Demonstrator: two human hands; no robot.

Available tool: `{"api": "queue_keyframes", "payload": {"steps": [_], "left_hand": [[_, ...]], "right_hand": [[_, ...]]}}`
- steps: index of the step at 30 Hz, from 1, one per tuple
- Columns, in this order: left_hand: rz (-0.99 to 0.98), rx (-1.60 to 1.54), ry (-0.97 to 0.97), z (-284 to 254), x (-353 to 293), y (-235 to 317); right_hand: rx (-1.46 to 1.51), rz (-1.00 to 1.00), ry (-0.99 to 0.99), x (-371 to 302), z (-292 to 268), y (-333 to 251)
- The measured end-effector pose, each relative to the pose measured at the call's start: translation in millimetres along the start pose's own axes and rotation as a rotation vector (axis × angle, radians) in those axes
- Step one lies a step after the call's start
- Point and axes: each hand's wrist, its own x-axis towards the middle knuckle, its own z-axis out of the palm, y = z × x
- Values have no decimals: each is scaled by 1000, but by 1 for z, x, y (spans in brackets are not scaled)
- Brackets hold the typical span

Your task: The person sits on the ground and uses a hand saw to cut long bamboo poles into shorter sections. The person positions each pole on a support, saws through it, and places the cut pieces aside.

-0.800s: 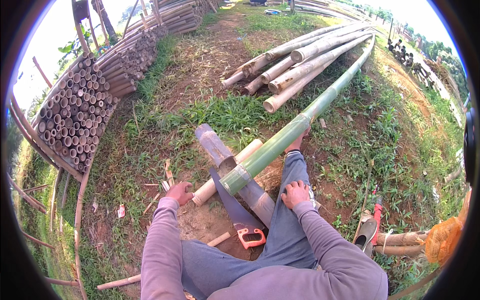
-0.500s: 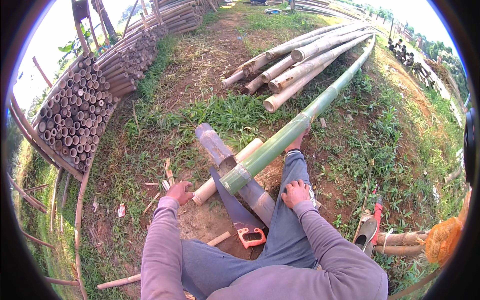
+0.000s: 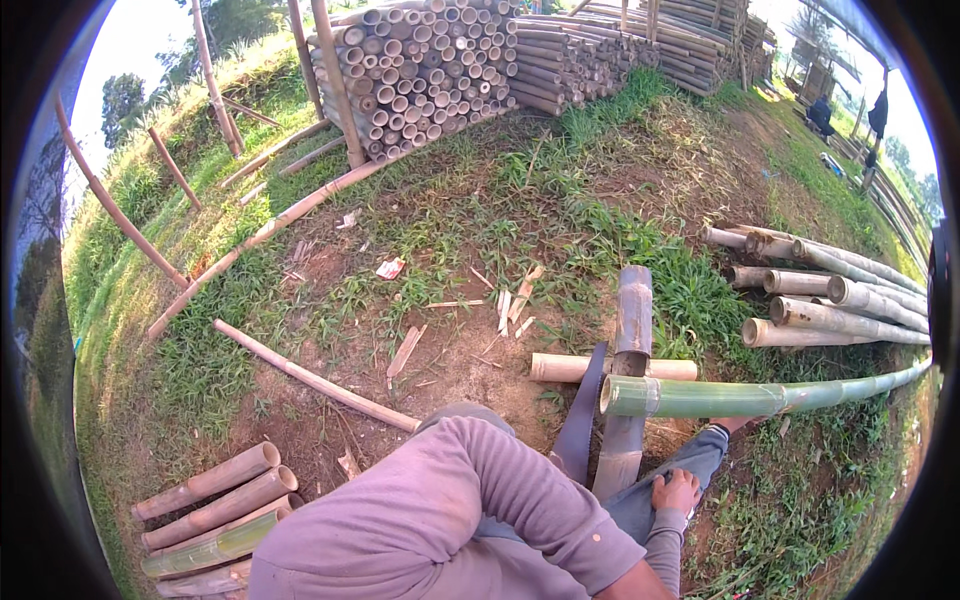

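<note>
My right hand rests on my bent right knee, fingers lying on the blue trouser cloth, with nothing held. My left arm crosses in front of me; only bare skin of my left hand or wrist shows at the lower edge, its fingers hidden. Before my knee a long green bamboo pole lies with its cut end toward the left. Under it are a greyish bamboo piece and a short pale bamboo piece placed crosswise. A handsaw stands slanted beside them, its handle hidden behind my arm.
Several pale bamboo poles lie at right. Cut bamboo lengths lie at lower left, near a thin bamboo stick. A large bamboo stack stands behind. Wood splinters litter the ground.
The view has swung to the left, bringing the cut lengths into sight. My left hand has left its place beside the pale piece and come across my body. My right hand stays on the knee.
</note>
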Motion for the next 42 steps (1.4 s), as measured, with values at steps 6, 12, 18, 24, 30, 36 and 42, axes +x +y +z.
{"api": "queue_keyframes", "payload": {"steps": [6, 12, 18, 24, 30, 36, 42], "left_hand": [[103, 56, -17, 7, 9, -23], [147, 103, 9, 8, 12, -23], [155, 134, 25, 9, 18, -30], [188, 130, 36, 9, 22, -32], [212, 131, 57, 10, 22, -32], [231, 143, 63, 11, 19, -30], [235, 153, 74, 13, 12, -25]], "right_hand": [[-48, 24, -15, 8, -3, 8], [-35, 86, -46, 4, -12, 5], [-53, 51, -56, 5, -5, 0], [-62, 51, -44, 4, -8, -1], [-59, 44, -35, 7, -2, 4], [-59, 43, -44, 6, -6, -1], [-60, 59, -35, 8, -3, 3]]}}
